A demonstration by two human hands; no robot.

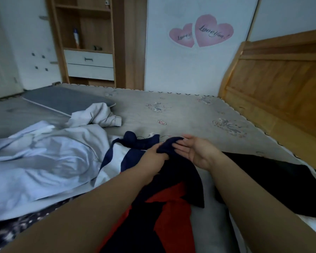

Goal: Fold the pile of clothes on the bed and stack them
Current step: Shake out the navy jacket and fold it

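Observation:
A dark navy garment (179,172) lies bunched in front of me on the grey bed sheet (181,115). My left hand (153,157) grips a fold of it near its top end. My right hand (195,150) is palm up with straight fingers, and the navy cloth's tip rests on its fingertips. A red piece of clothing (171,214) shows under the navy one. A white and navy garment (117,157) lies just left of my left hand. A crumpled pale blue-white pile (44,161) covers the left side of the bed.
A black garment (272,179) is spread flat at the right. A folded grey blanket (62,101) lies at the far left of the bed. The wooden headboard (281,84) rises on the right. A shelf unit with drawers (89,52) stands against the far wall.

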